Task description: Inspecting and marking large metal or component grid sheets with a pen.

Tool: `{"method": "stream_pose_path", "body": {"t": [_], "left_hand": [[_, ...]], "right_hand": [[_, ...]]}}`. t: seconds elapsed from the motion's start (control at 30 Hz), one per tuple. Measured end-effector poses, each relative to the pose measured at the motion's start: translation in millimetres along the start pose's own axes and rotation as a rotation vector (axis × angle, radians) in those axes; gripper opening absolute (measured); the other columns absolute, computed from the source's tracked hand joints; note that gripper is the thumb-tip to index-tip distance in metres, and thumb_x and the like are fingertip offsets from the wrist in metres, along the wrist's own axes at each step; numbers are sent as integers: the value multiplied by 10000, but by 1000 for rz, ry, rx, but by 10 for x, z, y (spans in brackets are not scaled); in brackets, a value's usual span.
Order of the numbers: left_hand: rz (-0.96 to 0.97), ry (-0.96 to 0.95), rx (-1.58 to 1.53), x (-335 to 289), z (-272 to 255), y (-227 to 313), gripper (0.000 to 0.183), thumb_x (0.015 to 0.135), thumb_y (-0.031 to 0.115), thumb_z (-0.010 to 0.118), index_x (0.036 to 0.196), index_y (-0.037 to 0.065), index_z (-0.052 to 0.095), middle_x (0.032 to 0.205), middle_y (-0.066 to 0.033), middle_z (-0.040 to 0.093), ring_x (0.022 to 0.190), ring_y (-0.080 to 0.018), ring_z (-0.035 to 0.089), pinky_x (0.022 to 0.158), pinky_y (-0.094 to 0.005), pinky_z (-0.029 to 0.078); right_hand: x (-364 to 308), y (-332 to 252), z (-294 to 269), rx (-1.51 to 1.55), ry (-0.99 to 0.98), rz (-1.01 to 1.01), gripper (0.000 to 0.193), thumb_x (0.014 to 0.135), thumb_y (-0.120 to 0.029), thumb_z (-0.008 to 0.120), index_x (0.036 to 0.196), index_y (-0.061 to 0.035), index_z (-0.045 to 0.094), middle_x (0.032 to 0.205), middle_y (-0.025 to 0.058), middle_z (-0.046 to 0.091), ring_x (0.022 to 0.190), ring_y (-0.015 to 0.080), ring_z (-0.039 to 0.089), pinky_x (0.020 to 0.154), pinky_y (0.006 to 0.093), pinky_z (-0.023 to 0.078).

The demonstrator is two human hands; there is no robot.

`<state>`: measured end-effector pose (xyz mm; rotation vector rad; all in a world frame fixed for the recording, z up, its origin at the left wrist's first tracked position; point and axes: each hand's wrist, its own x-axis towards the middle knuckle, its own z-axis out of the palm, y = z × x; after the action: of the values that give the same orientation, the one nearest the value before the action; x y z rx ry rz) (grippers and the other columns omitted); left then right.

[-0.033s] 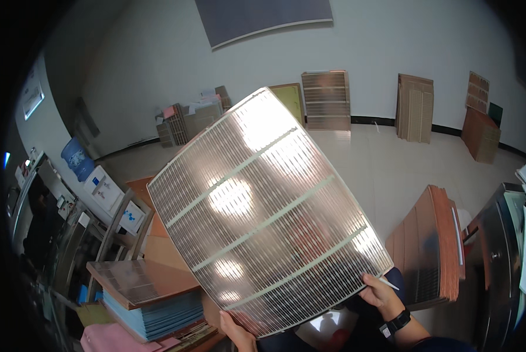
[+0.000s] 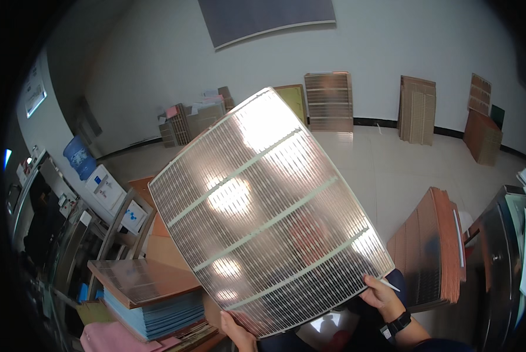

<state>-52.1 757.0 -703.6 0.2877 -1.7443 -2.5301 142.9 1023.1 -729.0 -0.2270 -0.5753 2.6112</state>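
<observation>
A large thin circuit board panel (image 2: 275, 240), coppery and glossy, fills the middle of the view, tilted up in front of me. Fine rows of dashes cover it, crossed by pale bands, with bright reflections of lights. My left hand (image 2: 238, 333) grips its lower left edge, thumb on the front face. At the lower right corner my right hand (image 2: 383, 298) pinches the edge, thumb in front. A slim white stick, perhaps a pen (image 2: 390, 285), pokes out beside that hand's fingers. The fingers behind the panel are hidden. A dark watch (image 2: 399, 322) is on my right wrist.
To the left, another coppery panel (image 2: 140, 278) lies on a stack of blue sheets (image 2: 157, 317), beside pink material (image 2: 113, 337). At right stand upright panels (image 2: 421, 246) and a dark cabinet (image 2: 494, 264) with papers. More panel stacks (image 2: 328, 102) lean along the far wall. A water dispenser (image 2: 104, 188) stands left.
</observation>
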Motion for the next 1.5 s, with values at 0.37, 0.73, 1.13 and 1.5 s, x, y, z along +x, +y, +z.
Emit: {"method": "stream_pose_path", "body": {"t": [0.37,0.73,1.13,1.5], "left_hand": [[90,-95,60,-97,15,124,339,990,336,398,880,37,514,649,-14,525,534,-103,523,477,-255,451],[65,-62,-44,-82,11,142,326,1000,297,389,840,36,499,605,35,449,488,-67,405,454,-229,352],[-79,-227,34,212,-142,314,452,976,415,404,929,9,597,753,-3,578,626,-82,528,559,-223,441],[-284,-795,-878,226,55,603,814,866,651,391,1402,47,293,1398,-141,392,1246,-336,413,984,-503,395]], "right_hand": [[44,51,26,110,31,39,516,862,-72,590,1322,-4,365,1257,151,519,1128,278,537,958,471,439],[0,37,8,53,49,5,532,837,-108,628,1309,-18,400,1287,154,510,1155,293,520,966,467,435],[-46,-851,241,-944,124,-29,415,875,-286,619,1103,59,581,1008,111,646,940,194,610,862,311,478],[214,-224,356,-386,126,-261,412,916,-283,569,1242,-45,488,1118,54,589,1013,168,561,886,306,451]]}}
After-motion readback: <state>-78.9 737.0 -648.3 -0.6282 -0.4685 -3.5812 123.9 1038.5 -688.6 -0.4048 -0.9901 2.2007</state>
